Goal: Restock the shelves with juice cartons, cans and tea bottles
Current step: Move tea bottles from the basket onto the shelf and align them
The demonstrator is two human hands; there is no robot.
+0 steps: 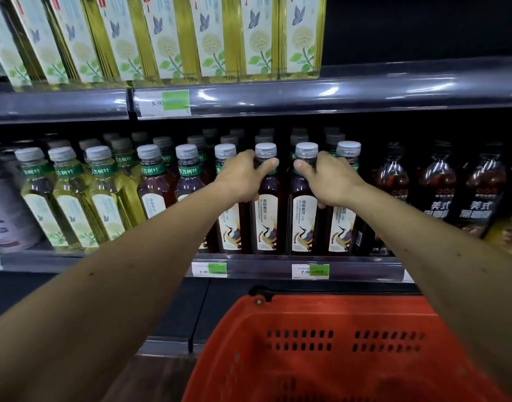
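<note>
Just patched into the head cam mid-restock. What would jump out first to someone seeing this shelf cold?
Dead centre, the left hand and right hand each grip a dark tea bottle, one beside the other, in the front row of the middle shelf. Below them, at the bottom edge, sits a red basket. Pale yellow tea bottles fill the shelf's left end.
</note>
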